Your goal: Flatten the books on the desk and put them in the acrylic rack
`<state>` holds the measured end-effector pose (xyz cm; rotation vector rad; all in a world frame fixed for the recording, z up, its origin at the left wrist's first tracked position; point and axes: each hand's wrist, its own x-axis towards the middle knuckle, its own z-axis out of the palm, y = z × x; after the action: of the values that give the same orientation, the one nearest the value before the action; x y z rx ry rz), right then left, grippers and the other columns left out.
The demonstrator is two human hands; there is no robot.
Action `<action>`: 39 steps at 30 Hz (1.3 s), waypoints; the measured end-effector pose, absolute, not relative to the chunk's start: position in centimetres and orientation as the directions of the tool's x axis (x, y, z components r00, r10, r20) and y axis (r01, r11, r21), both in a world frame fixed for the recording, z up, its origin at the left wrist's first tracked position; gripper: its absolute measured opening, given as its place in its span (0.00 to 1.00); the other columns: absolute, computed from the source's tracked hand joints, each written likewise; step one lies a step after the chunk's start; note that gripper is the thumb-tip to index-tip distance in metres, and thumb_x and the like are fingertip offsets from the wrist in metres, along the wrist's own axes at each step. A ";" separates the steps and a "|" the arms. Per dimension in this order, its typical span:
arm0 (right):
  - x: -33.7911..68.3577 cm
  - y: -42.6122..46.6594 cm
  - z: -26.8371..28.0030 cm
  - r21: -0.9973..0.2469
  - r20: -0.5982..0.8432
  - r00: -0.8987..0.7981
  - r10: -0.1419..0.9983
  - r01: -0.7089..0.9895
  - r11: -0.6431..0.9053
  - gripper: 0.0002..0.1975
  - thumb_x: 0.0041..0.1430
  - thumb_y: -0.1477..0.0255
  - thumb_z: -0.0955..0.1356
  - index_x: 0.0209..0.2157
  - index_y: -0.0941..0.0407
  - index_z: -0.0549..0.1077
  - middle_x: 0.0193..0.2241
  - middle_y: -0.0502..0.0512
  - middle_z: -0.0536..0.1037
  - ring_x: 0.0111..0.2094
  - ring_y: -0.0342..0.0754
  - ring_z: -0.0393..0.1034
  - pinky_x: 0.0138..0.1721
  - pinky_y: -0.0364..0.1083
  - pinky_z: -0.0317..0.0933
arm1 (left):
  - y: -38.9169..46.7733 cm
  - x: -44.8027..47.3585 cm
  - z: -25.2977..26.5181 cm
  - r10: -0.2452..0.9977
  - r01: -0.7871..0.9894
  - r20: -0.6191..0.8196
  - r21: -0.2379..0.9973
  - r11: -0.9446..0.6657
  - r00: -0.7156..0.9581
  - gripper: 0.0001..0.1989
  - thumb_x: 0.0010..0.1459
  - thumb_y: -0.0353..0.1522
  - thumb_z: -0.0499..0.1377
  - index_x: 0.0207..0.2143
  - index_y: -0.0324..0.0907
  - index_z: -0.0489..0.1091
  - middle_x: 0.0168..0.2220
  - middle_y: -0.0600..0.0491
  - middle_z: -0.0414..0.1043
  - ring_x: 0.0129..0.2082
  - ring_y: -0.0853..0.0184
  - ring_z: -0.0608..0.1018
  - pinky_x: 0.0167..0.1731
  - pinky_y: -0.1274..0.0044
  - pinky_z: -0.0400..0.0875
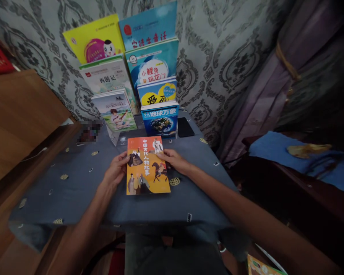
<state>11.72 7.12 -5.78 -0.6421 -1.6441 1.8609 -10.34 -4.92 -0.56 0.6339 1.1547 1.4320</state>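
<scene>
An orange and yellow book with painted figures and a horse on its cover is held between both hands over the table. My left hand grips its left edge, the thumb on the cover. On the right side, my right hand holds the upper edge, its thumb also on the cover. Just behind the book, a clear tiered stand bears several upright books. Its front row has a blue book with a globe and a book with a guitar player.
A dark cloth with pineapple prints covers the table. A black flat object lies right of the stand. To the left is a wooden cabinet; to the right, a blue cloth lies on dark furniture. Patterned wall covering rises behind.
</scene>
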 end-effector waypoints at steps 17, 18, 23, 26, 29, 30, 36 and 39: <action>12.3 7.5 1.1 -0.972 0.165 -0.760 0.629 -0.232 -0.026 0.25 0.58 0.58 0.72 0.53 0.54 0.70 0.43 0.58 0.80 0.30 0.45 0.75 0.17 0.39 0.68 | -1.6 -9.3 5.2 0.936 -0.242 0.072 0.956 -0.163 -0.345 0.22 0.49 0.46 0.70 0.38 0.38 0.77 0.35 0.48 0.82 0.36 0.60 0.83 0.34 0.76 0.77; 12.1 7.6 1.6 -0.974 0.173 -0.766 0.619 -0.226 -0.007 0.25 0.58 0.58 0.72 0.53 0.54 0.70 0.43 0.58 0.80 0.31 0.45 0.76 0.17 0.39 0.68 | -1.1 -9.2 5.2 0.915 -0.241 0.073 0.953 -0.181 -0.397 0.22 0.50 0.48 0.69 0.36 0.38 0.77 0.33 0.49 0.82 0.35 0.60 0.83 0.34 0.76 0.77; 10.9 8.2 2.9 -0.977 0.164 -0.777 0.608 -0.212 -0.008 0.25 0.57 0.58 0.73 0.53 0.53 0.70 0.43 0.57 0.80 0.31 0.45 0.75 0.16 0.38 0.67 | 0.7 -9.3 5.0 0.821 -0.215 0.096 0.942 -0.257 -0.562 0.20 0.55 0.49 0.65 0.33 0.40 0.75 0.29 0.51 0.80 0.35 0.60 0.83 0.34 0.74 0.77; 10.6 8.4 2.9 -0.977 0.141 -0.785 0.604 -0.209 -0.044 0.26 0.55 0.58 0.74 0.53 0.53 0.71 0.41 0.56 0.80 0.27 0.43 0.74 0.15 0.38 0.65 | 1.2 -9.6 4.8 0.844 -0.246 0.086 0.936 -0.250 -0.529 0.20 0.56 0.49 0.65 0.34 0.40 0.76 0.30 0.50 0.81 0.36 0.59 0.83 0.35 0.74 0.77; 10.5 8.6 2.8 -0.976 0.125 -0.793 0.596 -0.205 -0.068 0.26 0.54 0.58 0.74 0.52 0.53 0.71 0.40 0.55 0.80 0.26 0.42 0.73 0.15 0.37 0.65 | 1.3 -9.9 4.6 0.867 -0.282 0.073 0.930 -0.238 -0.492 0.22 0.55 0.50 0.65 0.36 0.40 0.76 0.30 0.49 0.81 0.35 0.59 0.83 0.36 0.73 0.77; 10.5 8.7 2.7 -0.977 0.125 -0.793 0.597 -0.204 -0.066 0.26 0.54 0.57 0.75 0.52 0.53 0.71 0.41 0.56 0.80 0.26 0.42 0.73 0.15 0.38 0.66 | 1.4 -9.9 4.5 0.869 -0.281 0.076 0.930 -0.239 -0.490 0.22 0.55 0.51 0.64 0.36 0.40 0.76 0.30 0.49 0.81 0.35 0.59 0.83 0.36 0.72 0.78; 10.3 9.3 3.4 -0.979 0.196 -0.781 0.593 -0.192 0.072 0.26 0.55 0.58 0.75 0.52 0.51 0.71 0.46 0.56 0.80 0.34 0.47 0.76 0.24 0.43 0.76 | 1.9 -10.3 4.1 0.849 -0.145 0.168 0.951 -0.273 -0.501 0.26 0.62 0.55 0.54 0.36 0.42 0.76 0.32 0.47 0.81 0.38 0.54 0.84 0.36 0.68 0.79; 10.3 9.5 3.9 -0.972 0.233 -0.783 0.577 -0.178 0.151 0.25 0.57 0.58 0.73 0.55 0.49 0.71 0.50 0.57 0.78 0.39 0.49 0.77 0.28 0.46 0.78 | 2.2 -10.5 4.1 0.828 -0.094 0.230 0.943 -0.320 -0.512 0.29 0.62 0.57 0.52 0.38 0.42 0.77 0.35 0.46 0.82 0.41 0.53 0.83 0.39 0.66 0.80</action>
<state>10.27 9.55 3.94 -0.3800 -1.8559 1.6903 -10.54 2.25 4.06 0.9897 1.2808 1.8925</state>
